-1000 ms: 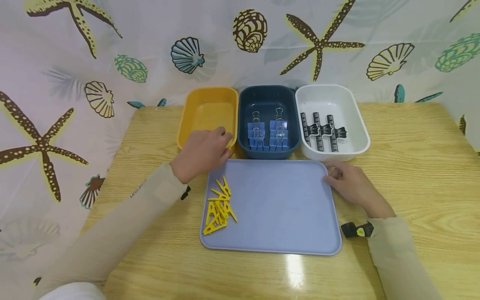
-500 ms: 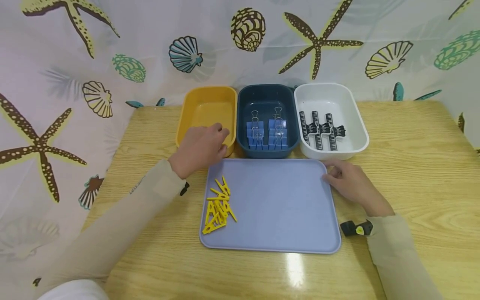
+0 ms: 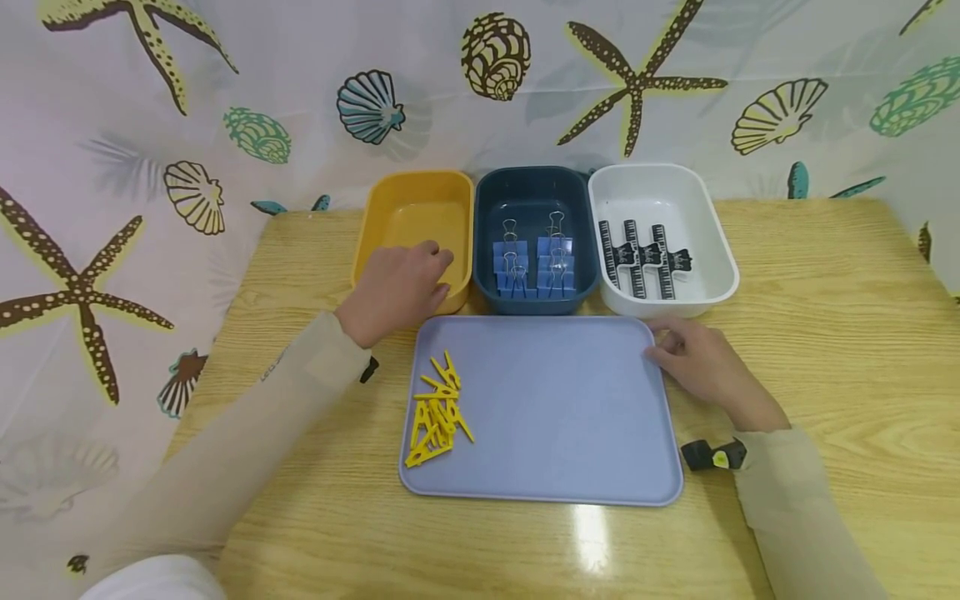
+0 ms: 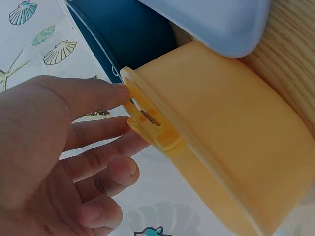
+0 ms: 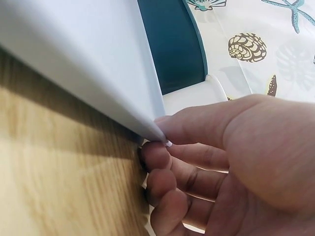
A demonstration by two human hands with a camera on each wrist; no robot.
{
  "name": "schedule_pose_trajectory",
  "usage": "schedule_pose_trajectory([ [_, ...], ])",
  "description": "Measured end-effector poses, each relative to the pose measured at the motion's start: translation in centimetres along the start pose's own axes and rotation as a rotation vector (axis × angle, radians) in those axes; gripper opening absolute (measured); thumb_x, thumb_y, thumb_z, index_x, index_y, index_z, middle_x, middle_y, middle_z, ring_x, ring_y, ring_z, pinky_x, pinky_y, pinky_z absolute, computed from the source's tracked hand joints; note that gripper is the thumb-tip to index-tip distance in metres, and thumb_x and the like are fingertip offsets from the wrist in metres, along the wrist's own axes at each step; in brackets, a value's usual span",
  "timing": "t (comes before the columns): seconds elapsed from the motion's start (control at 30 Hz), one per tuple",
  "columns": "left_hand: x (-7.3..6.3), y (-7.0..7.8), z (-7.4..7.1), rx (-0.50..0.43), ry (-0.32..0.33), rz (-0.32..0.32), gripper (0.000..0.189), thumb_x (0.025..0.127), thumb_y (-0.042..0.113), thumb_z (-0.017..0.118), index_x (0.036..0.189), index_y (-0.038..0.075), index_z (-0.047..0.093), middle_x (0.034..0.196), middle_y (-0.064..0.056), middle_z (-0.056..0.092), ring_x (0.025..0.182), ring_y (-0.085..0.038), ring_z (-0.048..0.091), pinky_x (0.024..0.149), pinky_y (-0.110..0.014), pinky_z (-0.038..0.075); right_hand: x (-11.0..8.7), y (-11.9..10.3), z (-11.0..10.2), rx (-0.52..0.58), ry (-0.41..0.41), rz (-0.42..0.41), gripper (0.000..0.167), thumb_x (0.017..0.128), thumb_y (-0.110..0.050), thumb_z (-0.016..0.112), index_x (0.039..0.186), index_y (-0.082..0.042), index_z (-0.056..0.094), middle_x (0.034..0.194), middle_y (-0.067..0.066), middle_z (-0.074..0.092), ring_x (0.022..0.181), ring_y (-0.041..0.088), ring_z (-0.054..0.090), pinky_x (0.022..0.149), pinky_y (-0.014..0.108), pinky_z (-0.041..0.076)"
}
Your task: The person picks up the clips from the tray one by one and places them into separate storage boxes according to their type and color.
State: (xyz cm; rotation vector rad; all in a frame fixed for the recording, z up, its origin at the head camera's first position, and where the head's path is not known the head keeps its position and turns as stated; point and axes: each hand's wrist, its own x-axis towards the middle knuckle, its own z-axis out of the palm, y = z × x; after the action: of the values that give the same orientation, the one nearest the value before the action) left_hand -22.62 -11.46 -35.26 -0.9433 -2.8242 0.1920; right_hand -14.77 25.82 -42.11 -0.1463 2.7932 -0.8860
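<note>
A: ok what's the left hand point(image 3: 397, 287) up to? Head view just shows it over the yellow bin point(image 3: 420, 193).

B: check the left wrist view. The grip is narrow, thumb and fingertips pinching a yellow peg point(image 4: 170, 140) right at the bin's rim. Can't tell if the peg is biting the rim or just sitting against it tbh. From above, the hand hides it completely.

A: and the right hand point(image 3: 697, 362)?

B: pinching the far right corner of the pale blue tray point(image 3: 562, 408), thumb on top, fingertip underneath. So that grip is narrow too. The tray lies flat on the wooden worktop point(image 3: 840, 333), just in front of the bins.

A: are there other pegs?

B: yeah, a pile of loose pegs point(image 3: 442, 414), all yellow, along the left side of the tray. They overlap, so I'm not counting lol.

A: what's in the other bins?

B: the dark blue bin point(image 3: 534, 187) is in the middle, with blue binder clips point(image 3: 557, 267) in two columns, wire handles up. White bin point(image 3: 648, 187) on the right has three black striped clips point(image 3: 666, 265) side by side. Behind it all hangs a pale cloth point(image 3: 300, 67) with starfish and shells printed on it.
</note>
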Motion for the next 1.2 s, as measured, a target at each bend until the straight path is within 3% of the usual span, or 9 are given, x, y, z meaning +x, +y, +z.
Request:
schedule_pose_trajectory([
  [0.63, 1.0, -1.1, 0.4, -0.047, -0.073, -0.070, 0.024, 0.091, 0.028, 0.063, 0.101, 0.006, 0.063, 0.083, -0.009, 0.064, 0.056, -0.022, 0.051, 0.048, -0.031, 0.042, 0.0, -0.2, 0.0, 0.013, 0.002, 0.004, 0.036, 0.090, -0.014, 0.063, 0.124, -0.002, 0.058, 0.086, 0.011, 0.069, 0.071, 0.015, 0.057, 0.067, 0.030, 0.043],
  [0.87, 1.3, -1.3, 0.4, -0.055, -0.115, -0.100, 0.024, 0.091, 0.028, 0.062, 0.101, 0.006, 0.063, 0.082, -0.009, 0.061, 0.055, -0.022, 0.050, 0.047, -0.029, 0.037, 0.0, -0.1, 0.0, 0.009, 0.005, -0.003, 0.036, 0.090, -0.014, 0.063, 0.124, -0.002, 0.058, 0.086, 0.011, 0.070, 0.071, 0.015, 0.058, 0.067, 0.030, 0.044],
  [1.2, 1.4, -2.1, 1.0, -0.073, -0.136, -0.126, 0.025, 0.091, 0.030, 0.063, 0.098, 0.006, 0.063, 0.081, -0.009, 0.061, 0.060, -0.022, 0.053, 0.051, -0.030, 0.042, 0.1, -0.1, 0.0, 0.003, 0.004, -0.006, 0.036, 0.090, -0.014, 0.063, 0.124, -0.002, 0.058, 0.087, 0.012, 0.070, 0.072, 0.016, 0.059, 0.068, 0.030, 0.044],
])
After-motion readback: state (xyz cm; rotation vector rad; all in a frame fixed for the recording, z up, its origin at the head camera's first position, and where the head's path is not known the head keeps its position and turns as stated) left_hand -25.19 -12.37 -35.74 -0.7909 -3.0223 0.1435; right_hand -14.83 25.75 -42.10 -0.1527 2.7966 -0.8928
